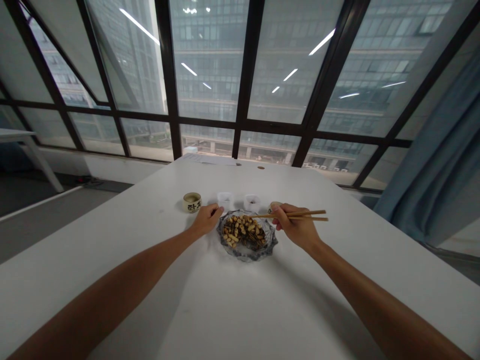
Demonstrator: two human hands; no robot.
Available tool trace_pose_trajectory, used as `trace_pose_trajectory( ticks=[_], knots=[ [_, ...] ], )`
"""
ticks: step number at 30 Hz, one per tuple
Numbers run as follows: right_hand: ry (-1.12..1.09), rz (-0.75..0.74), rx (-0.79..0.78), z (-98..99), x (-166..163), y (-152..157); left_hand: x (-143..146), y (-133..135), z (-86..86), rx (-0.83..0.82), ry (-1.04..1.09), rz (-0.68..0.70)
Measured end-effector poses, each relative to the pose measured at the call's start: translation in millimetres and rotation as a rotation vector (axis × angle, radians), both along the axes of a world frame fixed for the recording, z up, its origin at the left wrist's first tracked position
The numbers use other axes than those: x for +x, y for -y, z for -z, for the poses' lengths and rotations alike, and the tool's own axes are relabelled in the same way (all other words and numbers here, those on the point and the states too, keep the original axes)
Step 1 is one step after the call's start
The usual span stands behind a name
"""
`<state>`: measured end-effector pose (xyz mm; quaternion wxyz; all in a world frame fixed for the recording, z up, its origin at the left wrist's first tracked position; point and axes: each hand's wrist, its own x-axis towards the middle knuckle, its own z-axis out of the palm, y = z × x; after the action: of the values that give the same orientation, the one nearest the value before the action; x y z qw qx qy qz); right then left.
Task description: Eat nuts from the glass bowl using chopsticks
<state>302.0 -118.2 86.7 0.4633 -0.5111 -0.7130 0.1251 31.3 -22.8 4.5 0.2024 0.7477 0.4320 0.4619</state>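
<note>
A clear glass bowl (245, 256) with a scalloped rim stands on the white table. Pale peanuts (237, 229) fill its left and back part, and dark striped seeds (258, 240), like sunflower seeds, lie at the right. My left hand (205, 219) is closed at the bowl's left rim, its thumb against the edge and the fingers partly hidden. Held in my right hand (296, 227), a pair of wooden chopsticks (264, 216) points left, the tips over the far side of the peanuts. Whether the tips pinch a piece is too small to tell.
Behind the bowl stand two small clear plastic containers (225, 198), the right container (252, 202) with a few dark bits. A cup (192, 202) with dark characters is at the left; a similar cup (275, 205) is partly behind my right hand. Papers (208, 159) lie at the far edge.
</note>
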Motion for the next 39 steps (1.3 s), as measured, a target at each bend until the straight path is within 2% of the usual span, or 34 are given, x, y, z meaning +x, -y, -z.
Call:
trace_pose_trajectory(
  ticks=[5,14,20,25,33,39],
  knots=[
    [-0.013,-0.011,-0.011,-1.1,1.4,0.9,0.8,0.3,-0.8,-0.008,-0.001,-0.003],
    [-0.503,0.039,-0.05,-3.2,11.2,-14.8,0.1,-1.3,1.9,0.004,-0.017,0.0],
    [-0.631,0.049,-0.058,-0.5,23.4,-26.9,0.6,-0.3,0.5,0.015,-0.024,-0.002],
    [-0.504,0.076,-0.031,-5.6,20.1,-18.6,-0.3,-1.0,1.3,0.0,-0.039,-0.008],
    [0.072,0.021,0.069,-27.3,14.0,10.9,0.1,-0.7,0.7,0.002,-0.04,-0.003],
    [0.077,-0.012,0.085,-30.2,14.0,13.7,0.5,-2.4,3.0,0.024,-0.047,0.006]
  ],
)
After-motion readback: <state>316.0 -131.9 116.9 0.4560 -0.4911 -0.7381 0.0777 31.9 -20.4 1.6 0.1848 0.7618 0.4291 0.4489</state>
